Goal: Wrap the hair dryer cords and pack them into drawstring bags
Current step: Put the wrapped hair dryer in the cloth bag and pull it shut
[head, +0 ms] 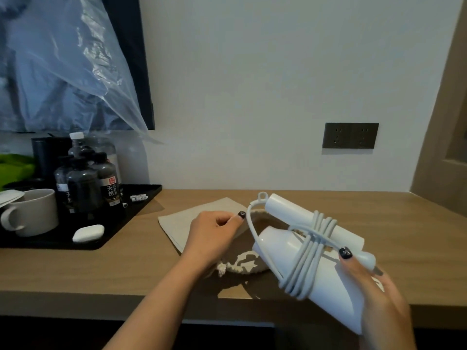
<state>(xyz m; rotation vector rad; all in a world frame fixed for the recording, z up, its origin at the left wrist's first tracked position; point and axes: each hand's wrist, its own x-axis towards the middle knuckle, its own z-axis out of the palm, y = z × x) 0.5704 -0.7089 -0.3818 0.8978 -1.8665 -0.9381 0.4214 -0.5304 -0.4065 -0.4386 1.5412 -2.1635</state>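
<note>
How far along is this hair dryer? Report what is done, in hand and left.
Done: the cord is wound round the folded white hair dryer. In hand: the right hand grips the dryer above the desk with its thumb on the plug, while the left hand pinches the beige drawstring bag lying flat. Left: open the bag, slide the dryer in, pull the drawstring.

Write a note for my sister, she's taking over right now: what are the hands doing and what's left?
Right hand grips the folded white plastic hair dryer, its grey cord already wound round it.
Left hand pinches the mouth of the flat beige cloth drawstring bag on the wooden desk.
Done: wrapping.
Left: open the bag, slide the dryer in, pull the drawstring.
</note>
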